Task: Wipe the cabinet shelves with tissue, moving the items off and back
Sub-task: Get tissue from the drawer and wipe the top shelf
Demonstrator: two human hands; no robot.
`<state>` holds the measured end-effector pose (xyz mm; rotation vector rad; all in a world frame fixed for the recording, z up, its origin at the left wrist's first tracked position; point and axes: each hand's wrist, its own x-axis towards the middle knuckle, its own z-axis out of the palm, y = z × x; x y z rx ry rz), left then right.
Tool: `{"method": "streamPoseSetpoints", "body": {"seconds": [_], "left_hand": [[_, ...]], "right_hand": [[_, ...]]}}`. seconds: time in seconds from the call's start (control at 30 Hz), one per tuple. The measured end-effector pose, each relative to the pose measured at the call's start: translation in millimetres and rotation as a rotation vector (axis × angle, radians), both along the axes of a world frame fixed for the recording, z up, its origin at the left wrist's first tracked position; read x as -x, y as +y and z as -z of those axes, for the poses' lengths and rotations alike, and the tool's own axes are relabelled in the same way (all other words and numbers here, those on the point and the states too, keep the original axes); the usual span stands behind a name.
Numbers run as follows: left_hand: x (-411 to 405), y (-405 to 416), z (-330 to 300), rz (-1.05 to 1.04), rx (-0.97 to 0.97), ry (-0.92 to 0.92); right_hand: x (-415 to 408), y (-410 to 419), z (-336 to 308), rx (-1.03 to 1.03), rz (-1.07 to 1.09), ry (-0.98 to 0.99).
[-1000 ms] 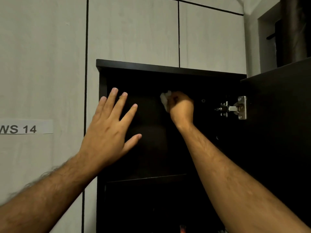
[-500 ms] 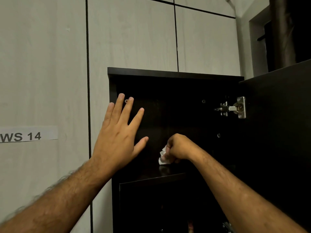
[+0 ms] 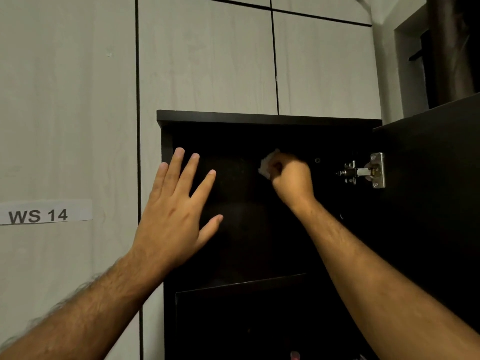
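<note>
A dark cabinet [image 3: 259, 118] stands open against a pale panelled wall. Its top compartment is black inside and holds no items that I can see. My right hand [image 3: 292, 179] is a fist shut on a crumpled white tissue [image 3: 267, 162], pressed high against the back of that compartment. My left hand [image 3: 179, 211] is raised with fingers spread, by the cabinet's left edge; whether it touches the cabinet I cannot tell. A shelf edge [image 3: 241, 283] runs below both hands.
The cabinet door [image 3: 428, 203] hangs open at the right on a metal hinge [image 3: 363, 171]. A paper label reading WS 14 [image 3: 39, 214] is stuck on the wall at the left. Small items [image 3: 294, 355] show dimly at the frame's bottom, in the lower compartment.
My right hand with the tissue went down to the shelf, then back up to the top of the compartment's back. My left hand stayed spread by the left edge.
</note>
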<state>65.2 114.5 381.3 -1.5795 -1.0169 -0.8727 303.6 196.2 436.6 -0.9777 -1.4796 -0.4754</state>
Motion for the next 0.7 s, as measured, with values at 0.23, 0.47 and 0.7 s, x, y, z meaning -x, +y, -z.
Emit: {"method": "streamPoseSetpoints", "body": {"seconds": [0.23,0.47,0.7], "left_hand": [[-3.7,-4.3,-0.9,0.004,-0.007,-0.023],[-14.0,-5.8,4.0,-0.008,0.008,-0.02],[-14.4,-3.3,4.5,-0.011,0.012,-0.028]], "right_hand": [[-3.5,-8.9,76.2,0.562,-0.011,-0.67],[-7.9,3.0,-12.9,0.102,-0.062,-0.018],[44.9,-13.2,47.4,0.09,-0.092,-0.413]]}}
